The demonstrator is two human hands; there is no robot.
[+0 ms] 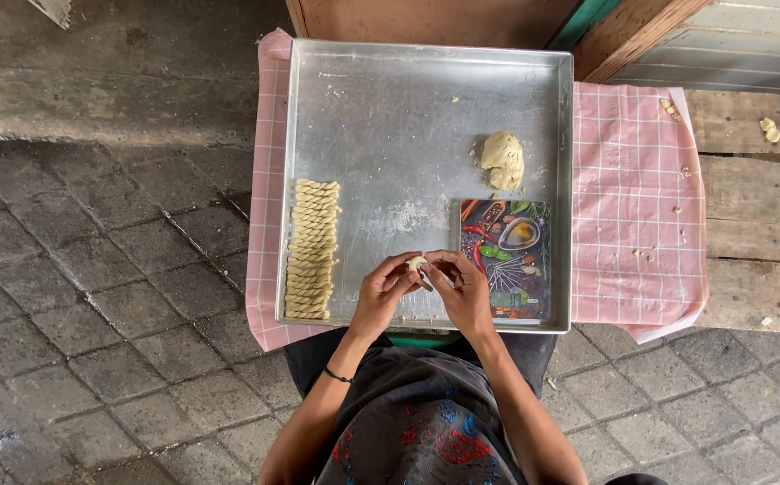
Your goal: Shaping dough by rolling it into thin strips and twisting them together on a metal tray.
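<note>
Dough piece (417,263): a small pale lump, pinched between the fingertips of both hands above the near edge of the metal tray (390,117).
Left hand (381,289): I saw it closed on the lump's left side, fingers curled.
Right hand (464,286): clasped the lump from the right, equally near; I could not make out the lump's long axis.
Twisted sticks (313,250): stacked in a column to the left of my hands.
Dough ball (503,160): lay farther up the tray, right of centre.
Printed board (507,259): just beside the right hand.
Tabletop: covered by pink checked cloth (637,198).
</note>
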